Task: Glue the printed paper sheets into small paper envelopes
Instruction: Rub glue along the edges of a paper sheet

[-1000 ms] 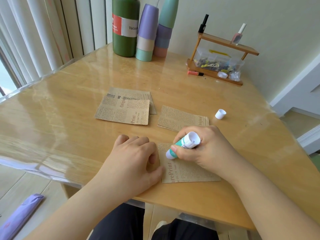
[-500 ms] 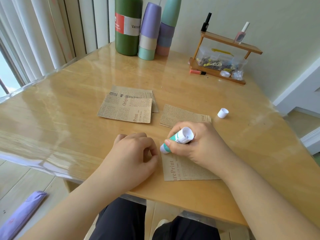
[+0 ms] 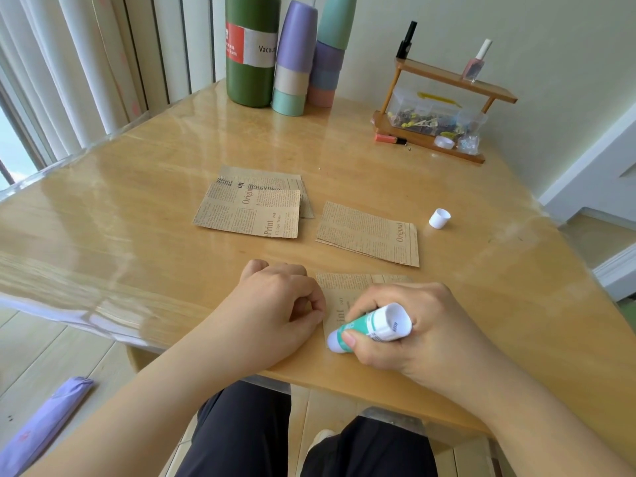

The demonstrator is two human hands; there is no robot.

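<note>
Nearest sheet [image 3: 347, 287] is placed at 6 o'clock on table [image 3: 137, 235]; paper stack [image 3: 251, 215] at 11; cap [image 3: 439, 218] at 2.

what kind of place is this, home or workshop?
Most likely a home: a wooden table by window blinds, with a green vacuum flask, stacked cups and nail polish on a small shelf.

Both forearms reach in from the near edge over the bench. The left hand [image 3: 275, 304] rests knuckles up, fingers curled under and thumb tucked against the forefinger. The right hand [image 3: 413, 332], just to its right, has fingers and thumb wrapped in a tight grip, wrist angled leftward.
</note>
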